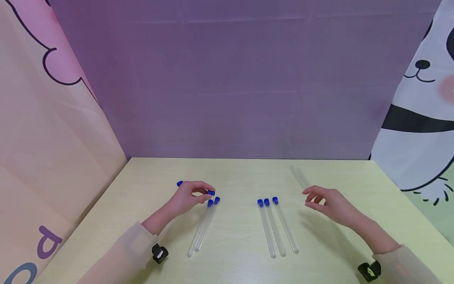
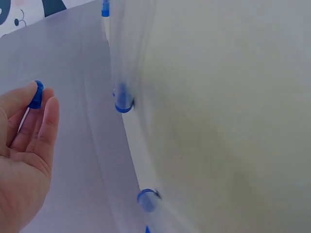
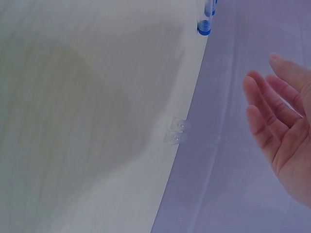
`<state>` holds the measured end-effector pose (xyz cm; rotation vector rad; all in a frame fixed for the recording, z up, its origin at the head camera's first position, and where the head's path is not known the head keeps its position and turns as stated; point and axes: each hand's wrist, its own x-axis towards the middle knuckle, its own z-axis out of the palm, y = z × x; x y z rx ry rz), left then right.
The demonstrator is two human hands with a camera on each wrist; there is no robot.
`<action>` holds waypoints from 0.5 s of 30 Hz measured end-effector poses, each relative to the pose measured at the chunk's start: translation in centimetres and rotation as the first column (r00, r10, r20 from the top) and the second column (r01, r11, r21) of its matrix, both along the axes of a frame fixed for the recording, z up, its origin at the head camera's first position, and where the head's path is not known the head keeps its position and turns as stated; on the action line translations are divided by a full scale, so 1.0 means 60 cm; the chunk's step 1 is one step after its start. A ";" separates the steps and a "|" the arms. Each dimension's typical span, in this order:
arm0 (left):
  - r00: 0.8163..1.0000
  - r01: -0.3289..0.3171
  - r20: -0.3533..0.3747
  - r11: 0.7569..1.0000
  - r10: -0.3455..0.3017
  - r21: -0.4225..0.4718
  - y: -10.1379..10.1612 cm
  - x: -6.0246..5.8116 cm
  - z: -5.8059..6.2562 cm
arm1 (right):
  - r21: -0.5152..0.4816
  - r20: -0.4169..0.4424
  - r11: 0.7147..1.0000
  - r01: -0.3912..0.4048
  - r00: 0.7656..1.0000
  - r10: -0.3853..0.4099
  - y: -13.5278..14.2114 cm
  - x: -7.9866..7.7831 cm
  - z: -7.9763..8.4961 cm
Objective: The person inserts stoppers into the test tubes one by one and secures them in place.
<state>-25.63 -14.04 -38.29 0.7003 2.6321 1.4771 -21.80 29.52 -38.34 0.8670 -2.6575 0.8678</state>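
Note:
My left hand (image 1: 193, 193) pinches a small blue test tube cap (image 1: 211, 193) between thumb and fingers. The left wrist view shows this cap (image 2: 36, 95) at the fingertips. Just below that hand lie two clear test tubes (image 1: 203, 230) with blue caps. Another blue cap (image 1: 179, 183) peeks out behind the left hand. My right hand (image 1: 330, 203) holds nothing, its fingers loosely bent above the table. Beyond its fingertips lie two clear tubes (image 1: 299, 176) without caps, their near ends hidden by the hand in the head view; the right wrist view shows rounded tube ends (image 3: 175, 137).
Three blue-capped test tubes (image 1: 274, 228) lie side by side between the hands, caps toward the back. All lie on a pale wooden table (image 1: 241, 177). A purple cloth (image 1: 227, 79) hangs behind it, with printed cloths (image 1: 422, 150) at the sides.

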 end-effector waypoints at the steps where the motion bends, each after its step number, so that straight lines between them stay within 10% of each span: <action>1: 1.000 0.005 0.002 1.000 -0.005 0.004 -0.002 0.003 -0.001 | 0.002 0.000 1.000 0.001 1.000 -0.001 0.001 -0.001 0.000; 15: 0.999 0.039 0.025 0.999 -0.039 0.026 -0.011 0.034 -0.008 | 0.016 -0.015 0.999 0.039 0.999 -0.039 0.003 -0.027 0.012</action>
